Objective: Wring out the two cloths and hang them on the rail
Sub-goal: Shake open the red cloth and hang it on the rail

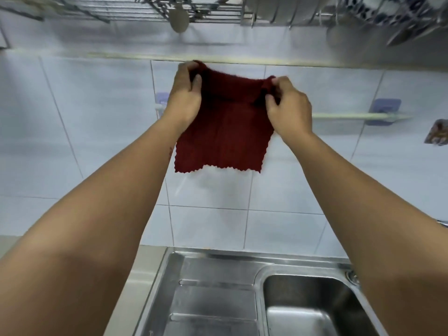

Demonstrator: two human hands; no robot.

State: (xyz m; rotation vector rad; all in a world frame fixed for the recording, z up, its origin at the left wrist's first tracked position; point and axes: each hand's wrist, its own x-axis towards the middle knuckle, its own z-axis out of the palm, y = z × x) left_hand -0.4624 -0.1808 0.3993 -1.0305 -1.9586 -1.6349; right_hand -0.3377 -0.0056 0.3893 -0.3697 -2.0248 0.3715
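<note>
Head view. We hold a dark red, ribbed square cloth with a zigzag-cut lower edge (pixel 221 132) spread flat in front of the pale blue tiled wall (pixel 84 129). Our left hand (pixel 185 93) pinches the cloth's upper left corner, and our right hand (pixel 288 107) pinches its upper right corner; both are closed on bunched fabric, with the top edge sagging slightly between them. The cloth hangs free above the stainless steel sink (pixel 254 297), well clear of it, and covers the middle of the pale, thin wall rail on lilac adhesive brackets (pixel 358 115), whose right stretch shows past our right wrist. Whether the cloth already touches the rail we cannot tell, since the fabric hides that part.

We judge the step in hand to be the hanging of this cloth: it is opened out, not twisted, so the wringing appears done. The next move calls for carrying the top edge over the rail, letting part of the cloth fall behind it, and releasing both corners evenly so that it drapes without sliding off. Only one cloth is in view; the second is not seen here. A metal dish rack with plates and utensils (pixel 278 10) runs overhead.
</note>
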